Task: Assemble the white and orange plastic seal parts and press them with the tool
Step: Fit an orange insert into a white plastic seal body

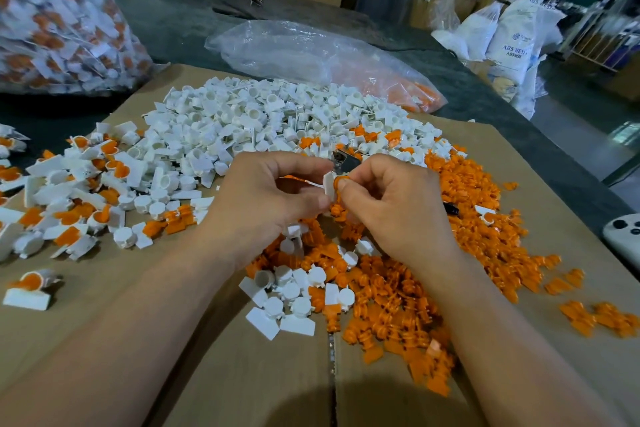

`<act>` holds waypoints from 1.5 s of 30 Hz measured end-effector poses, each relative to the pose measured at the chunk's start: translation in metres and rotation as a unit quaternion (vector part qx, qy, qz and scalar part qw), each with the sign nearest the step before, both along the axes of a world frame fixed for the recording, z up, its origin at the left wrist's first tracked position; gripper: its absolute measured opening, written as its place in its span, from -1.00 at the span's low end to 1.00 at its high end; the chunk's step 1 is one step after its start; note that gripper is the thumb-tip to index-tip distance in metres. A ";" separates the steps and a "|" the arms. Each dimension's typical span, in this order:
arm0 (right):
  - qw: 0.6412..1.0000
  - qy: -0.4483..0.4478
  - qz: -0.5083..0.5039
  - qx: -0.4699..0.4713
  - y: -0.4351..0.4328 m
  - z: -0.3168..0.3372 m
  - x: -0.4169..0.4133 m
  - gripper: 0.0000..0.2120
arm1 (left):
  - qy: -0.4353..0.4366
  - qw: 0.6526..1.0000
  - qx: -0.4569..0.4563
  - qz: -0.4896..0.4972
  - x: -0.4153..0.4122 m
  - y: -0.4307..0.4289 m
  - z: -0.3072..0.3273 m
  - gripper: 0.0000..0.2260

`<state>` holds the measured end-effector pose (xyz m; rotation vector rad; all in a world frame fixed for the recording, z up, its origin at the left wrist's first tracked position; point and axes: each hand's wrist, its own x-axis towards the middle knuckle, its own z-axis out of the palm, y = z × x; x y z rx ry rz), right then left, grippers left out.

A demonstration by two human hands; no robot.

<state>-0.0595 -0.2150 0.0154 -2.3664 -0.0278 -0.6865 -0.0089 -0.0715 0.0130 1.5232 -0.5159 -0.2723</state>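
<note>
Right now the white part (329, 184) and the orange part (342, 180) are touching, held up between both hands. The left hand (266, 198) pinches the white one. The right hand (391, 204) pinches the orange one and seems to be pushing it in, so the joining step is under way. Next, I think, they need a squeeze with the metal tool (346, 161) just behind the fingers (304, 166). Loose parts (398, 305) lie under the hands.
</note>
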 end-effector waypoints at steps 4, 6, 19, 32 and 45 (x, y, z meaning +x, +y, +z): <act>1.000 -0.001 0.013 -0.008 0.001 0.003 -0.002 -0.82 | -0.006 1.000 -0.006 0.008 0.000 0.000 0.000 -0.68; 0.999 -0.021 0.019 -0.032 0.002 0.004 -0.004 -0.88 | -0.009 1.000 -0.010 0.012 0.000 0.002 0.000 -0.67; 0.998 -0.002 0.049 0.028 0.004 -0.002 -0.001 -0.84 | 0.019 0.997 -0.037 0.065 -0.001 -0.002 0.000 -0.78; 0.988 -0.115 0.105 -0.007 0.003 -0.005 0.000 -0.69 | 0.060 0.994 -0.067 0.068 0.001 -0.001 0.002 -0.81; 0.988 -0.115 0.085 0.064 0.002 -0.001 -0.001 -0.74 | 0.138 0.985 -0.102 0.011 0.000 0.001 0.004 -0.78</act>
